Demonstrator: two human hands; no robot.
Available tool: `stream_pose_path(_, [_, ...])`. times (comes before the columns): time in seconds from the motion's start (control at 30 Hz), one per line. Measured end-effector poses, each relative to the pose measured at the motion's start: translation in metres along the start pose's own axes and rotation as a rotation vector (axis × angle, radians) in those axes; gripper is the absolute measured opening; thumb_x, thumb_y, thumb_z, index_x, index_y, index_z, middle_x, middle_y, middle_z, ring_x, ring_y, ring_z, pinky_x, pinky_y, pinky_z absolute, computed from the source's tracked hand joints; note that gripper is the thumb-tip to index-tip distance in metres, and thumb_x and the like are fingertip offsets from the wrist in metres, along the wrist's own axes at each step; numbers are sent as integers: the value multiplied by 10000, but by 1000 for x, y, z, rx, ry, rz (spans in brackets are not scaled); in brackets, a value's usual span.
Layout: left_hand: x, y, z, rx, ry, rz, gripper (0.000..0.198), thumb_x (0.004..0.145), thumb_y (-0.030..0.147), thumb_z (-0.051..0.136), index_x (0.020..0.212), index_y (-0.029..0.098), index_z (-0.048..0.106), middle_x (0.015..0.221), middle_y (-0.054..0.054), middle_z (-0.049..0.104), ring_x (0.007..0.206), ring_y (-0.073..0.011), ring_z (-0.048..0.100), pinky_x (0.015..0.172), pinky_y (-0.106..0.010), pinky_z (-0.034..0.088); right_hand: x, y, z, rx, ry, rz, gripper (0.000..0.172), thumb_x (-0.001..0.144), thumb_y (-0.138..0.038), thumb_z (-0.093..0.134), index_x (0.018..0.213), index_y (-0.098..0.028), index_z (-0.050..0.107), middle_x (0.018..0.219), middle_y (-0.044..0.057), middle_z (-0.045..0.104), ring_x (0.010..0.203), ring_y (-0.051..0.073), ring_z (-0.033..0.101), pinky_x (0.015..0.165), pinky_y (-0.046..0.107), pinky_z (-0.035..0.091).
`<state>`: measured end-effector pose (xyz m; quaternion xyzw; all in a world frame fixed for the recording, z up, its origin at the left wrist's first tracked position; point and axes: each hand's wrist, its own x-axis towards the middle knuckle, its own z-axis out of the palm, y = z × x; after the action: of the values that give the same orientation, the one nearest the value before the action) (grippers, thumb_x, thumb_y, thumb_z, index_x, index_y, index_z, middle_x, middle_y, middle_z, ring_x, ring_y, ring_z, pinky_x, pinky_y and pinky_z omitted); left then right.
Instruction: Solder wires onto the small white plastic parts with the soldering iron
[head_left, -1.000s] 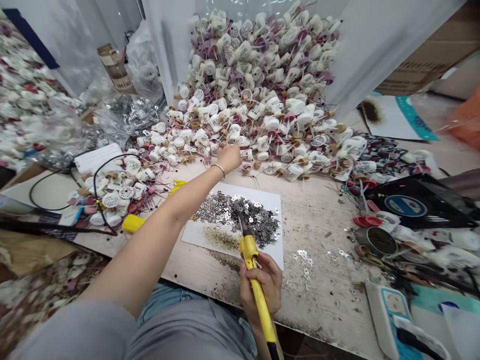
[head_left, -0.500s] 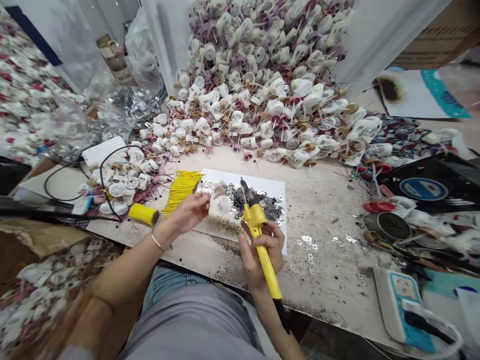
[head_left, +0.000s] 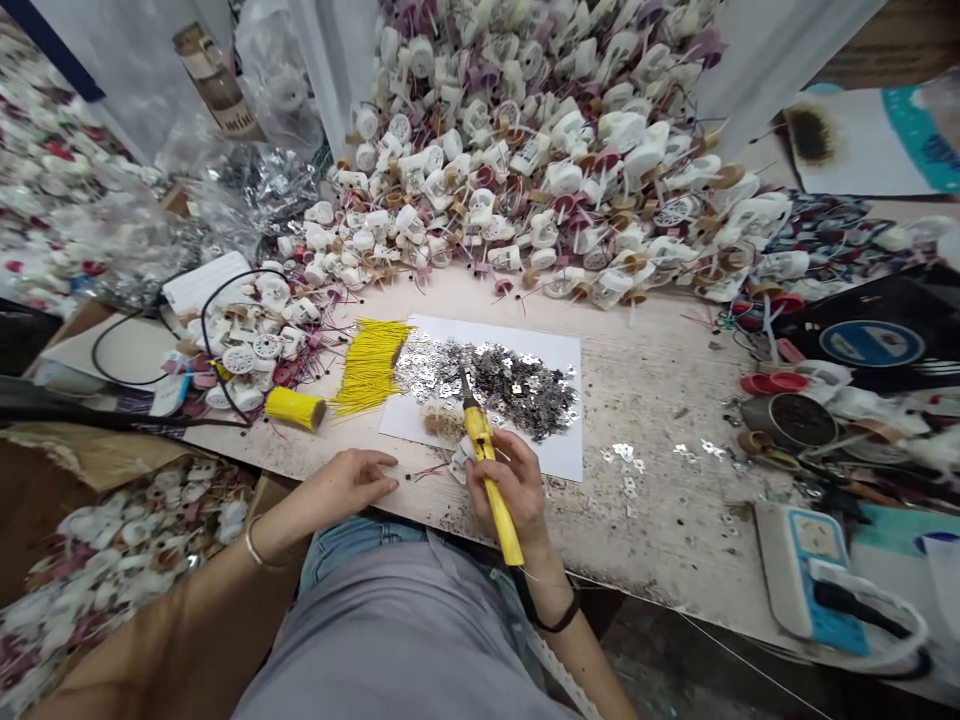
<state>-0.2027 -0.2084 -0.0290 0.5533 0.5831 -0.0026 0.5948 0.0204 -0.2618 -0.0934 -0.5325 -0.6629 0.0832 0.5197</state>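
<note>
My right hand [head_left: 511,485] is wrapped round a yellow soldering tool [head_left: 495,497], its dark tip over the metal pieces. A small white part [head_left: 463,458] with thin red wires lies just left of that hand's fingers; whether they touch it is unclear. My left hand [head_left: 356,482] rests near the table's front edge, fingers slightly bent and nothing visible in them. Small silver metal plates [head_left: 525,390] are heaped on a white sheet [head_left: 566,350]. Left of the sheet lie loose yellow wires [head_left: 367,370] and a yellow wire bundle [head_left: 294,408].
A large heap of white plastic parts [head_left: 480,210] covers the table's back, with a smaller pile [head_left: 251,350] at left. On the right are a black bag [head_left: 885,330], a metal cup [head_left: 795,422] and a power strip [head_left: 810,570].
My left hand has moved down and left, away from the whitish part it was at. The yellow tool and my right hand have shifted slightly left. The view has also shifted.
</note>
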Motion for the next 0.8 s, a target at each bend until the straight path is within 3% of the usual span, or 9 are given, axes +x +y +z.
stream_pose_path(0.1, [-1, 9, 0, 367, 177, 251, 260, 869, 325, 524, 939, 150, 704, 897, -92, 698, 822, -199, 613, 757, -305, 454, -3, -2, -3, -5, 44, 11, 198, 737, -36, 623, 823, -208, 579, 1189, 62, 496, 1044, 190, 611, 773, 310, 613])
stream_pose_path(0.2, [13, 16, 17, 525, 152, 484, 205, 880, 274, 533, 921, 172, 706, 899, -88, 672, 873, -209, 589, 805, -315, 437, -5, -5, -3, 4, 42, 28, 200, 732, -54, 645, 829, -215, 578, 1196, 63, 494, 1049, 197, 613, 792, 324, 615])
stream_pose_path(0.27, [23, 18, 28, 616, 157, 554, 166, 869, 252, 554, 880, 174, 701, 885, -91, 654, 886, -225, 572, 808, -335, 426, -5, -3, -3, 5, 19, 21, 201, 737, -63, 646, 847, -221, 590, 1211, 62, 494, 1057, 200, 612, 814, 334, 611])
stream_pose_path(0.33, [28, 19, 33, 622, 205, 574, 149, 869, 228, 550, 843, 175, 686, 877, -87, 652, 896, -230, 567, 823, -350, 415, -6, 1, -4, 3, 9, -2, 201, 750, -48, 622, 859, -216, 599, 1219, 62, 497, 1070, 192, 608, 819, 313, 607])
stream_pose_path(0.43, [27, 21, 31, 385, 284, 564, 139, 878, 246, 537, 884, 174, 656, 900, -74, 668, 909, -213, 584, 852, -342, 420, -5, 6, -8, 7, 1, -32, 216, 759, -19, 590, 863, -208, 602, 1218, 61, 502, 1075, 176, 607, 800, 272, 605])
stream_pose_path(0.57, [23, 27, 31, 54, 187, 480, 186, 870, 337, 550, 868, 178, 646, 850, -58, 689, 820, -186, 614, 770, -296, 459, -3, -2, -9, 76, 66, 58, 185, 709, -84, 686, 795, -196, 567, 1190, 75, 504, 1067, 202, 607, 795, 313, 607])
stream_pose_path(0.7, [26, 35, 42, 171, 158, 600, 154, 848, 300, 564, 830, 198, 677, 835, -61, 703, 848, -205, 605, 853, -340, 420, 0, -16, 4, 249, 169, 338, 192, 741, -172, 700, 776, -201, 513, 1151, 96, 527, 1067, 220, 610, 724, 320, 604])
stream_pose_path(0.8, [30, 40, 45, 220, 149, 572, 164, 850, 286, 539, 814, 205, 677, 829, -53, 703, 841, -202, 600, 829, -330, 428, 1, -18, 8, 202, 243, 394, 192, 759, -161, 685, 742, -199, 497, 1116, 88, 551, 1067, 211, 611, 789, 337, 582])
